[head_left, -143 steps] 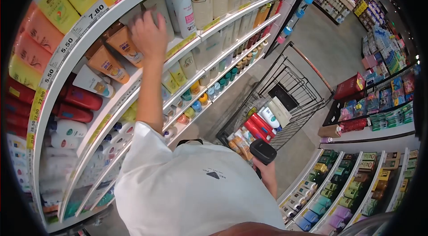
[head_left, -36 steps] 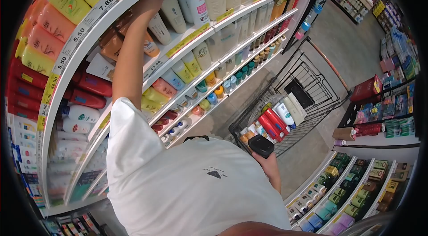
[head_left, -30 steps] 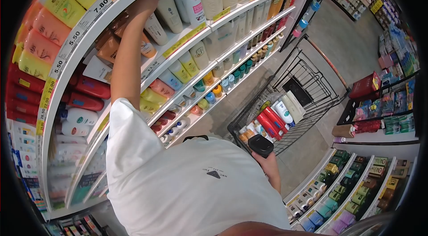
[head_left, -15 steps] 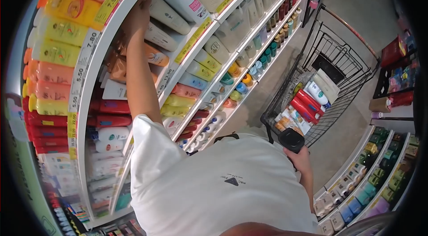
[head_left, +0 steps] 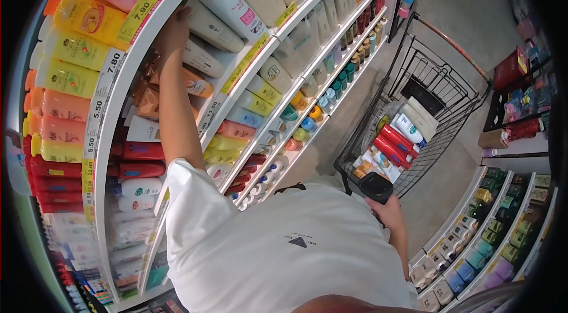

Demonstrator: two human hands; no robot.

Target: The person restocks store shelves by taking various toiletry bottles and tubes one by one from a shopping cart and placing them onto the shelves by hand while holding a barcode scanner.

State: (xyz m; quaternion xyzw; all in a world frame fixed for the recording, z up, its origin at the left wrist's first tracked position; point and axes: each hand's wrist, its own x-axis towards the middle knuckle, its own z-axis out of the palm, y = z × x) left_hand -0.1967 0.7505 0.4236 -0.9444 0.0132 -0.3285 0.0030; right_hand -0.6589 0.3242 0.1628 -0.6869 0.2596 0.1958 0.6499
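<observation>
My left arm stretches into the shelf on the left. My left hand is beside the pale tubes, touching or close to a cream tube; its fingers are mostly hidden, so I cannot see whether it grips one. Next to that tube lies a white bottle with a pink label. Below the hand are orange-brown packs and a white tube. My right hand is wrapped round a black rounded object at the near end of the cart; its exact kind is unclear.
A black wire shopping cart stands ahead on the right, holding red bottles, a white bottle and other packs. Shelves of bottles run along the left, with price labels on their edges. Another stocked shelf is at lower right.
The view has shifted slightly, so the cart and right hand appear further left. My left hand stays in the shelf by the pale tubes, a little lower in view.
</observation>
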